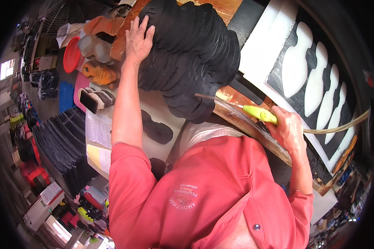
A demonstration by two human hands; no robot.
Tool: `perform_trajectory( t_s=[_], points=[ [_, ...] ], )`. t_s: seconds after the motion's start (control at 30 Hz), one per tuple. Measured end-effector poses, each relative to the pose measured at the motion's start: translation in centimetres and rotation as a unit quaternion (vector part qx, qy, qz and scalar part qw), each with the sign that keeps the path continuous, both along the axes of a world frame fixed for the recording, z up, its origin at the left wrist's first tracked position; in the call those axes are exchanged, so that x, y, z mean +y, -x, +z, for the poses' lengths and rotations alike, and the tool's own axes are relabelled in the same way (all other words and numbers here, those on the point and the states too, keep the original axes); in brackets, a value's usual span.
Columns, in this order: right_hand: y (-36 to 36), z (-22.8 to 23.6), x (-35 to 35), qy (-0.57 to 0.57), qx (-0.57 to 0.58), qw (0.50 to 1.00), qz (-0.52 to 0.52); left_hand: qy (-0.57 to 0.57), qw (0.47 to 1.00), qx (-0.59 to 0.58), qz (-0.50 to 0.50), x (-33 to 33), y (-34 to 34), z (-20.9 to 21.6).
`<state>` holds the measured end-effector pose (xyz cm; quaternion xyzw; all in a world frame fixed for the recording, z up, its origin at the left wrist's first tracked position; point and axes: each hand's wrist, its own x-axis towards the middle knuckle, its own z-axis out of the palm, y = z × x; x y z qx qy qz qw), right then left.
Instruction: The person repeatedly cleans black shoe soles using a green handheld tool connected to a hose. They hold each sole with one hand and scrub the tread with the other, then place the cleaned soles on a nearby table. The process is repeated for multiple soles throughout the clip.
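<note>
Black sole-shaped sheets (187,50) lie in a large overlapping pile across the bench in front of me. My left hand (139,39) rests with spread fingers on the pile's left edge. In my right hand (287,128) is a yellow-green air blow gun (258,113), gripped by its handle. Its thin nozzle points left toward the pile's lower right edge, and the frame does not settle whether it touches. A pale hose (340,128) runs off to the right from behind that hand. My right fingers are partly hidden around the handle.
White sole-shaped pieces (297,60) lie on a black sheet at right. A single black sole (157,128) lies near my left forearm. Further left are a red bowl (72,54), a phone (88,102), papers (99,128) and stacked dark sheets (64,143). A wooden edge (251,130) crosses before me.
</note>
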<state>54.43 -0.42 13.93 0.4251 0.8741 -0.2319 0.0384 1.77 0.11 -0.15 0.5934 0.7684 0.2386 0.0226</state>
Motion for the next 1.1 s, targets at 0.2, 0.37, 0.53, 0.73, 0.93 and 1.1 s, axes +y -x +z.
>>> perform_trajectory(
  t_s=[0.2, 0.37, 0.53, 0.73, 0.93, 1.1],
  points=[
    [0.9, 0.1, 0.9, 0.014, -0.002, 0.999, 0.035, -0.016, 1.0, 0.009, -0.006, -0.1, 0.0, -0.1],
    [1.1, 0.1, 1.0, 0.015, 0.009, 1.0, 0.007, -0.028, 1.0, 0.011, -0.01, -0.1, -0.1, -0.2],
    [-1.4, 1.5, 2.0, 0.046, -0.06, 0.996, 0.056, -0.027, 0.999, 0.012, -0.011, -0.1, -0.1, -0.2],
    [-3.6, 2.0, 1.7, 0.03, -0.07, 0.997, 0.014, -0.032, 0.999, -0.003, -0.005, -0.1, -0.3, 0.0],
    [0.3, 0.4, 0.7, 0.004, -0.017, 0.998, 0.061, -0.034, 0.999, -0.016, -0.008, -0.2, -0.2, 0.0],
    [6.2, -0.3, 1.9, 0.0, 0.028, 1.0, 0.014, -0.031, 0.996, -0.089, -0.008, -0.2, 0.2, 0.3]
  ],
)
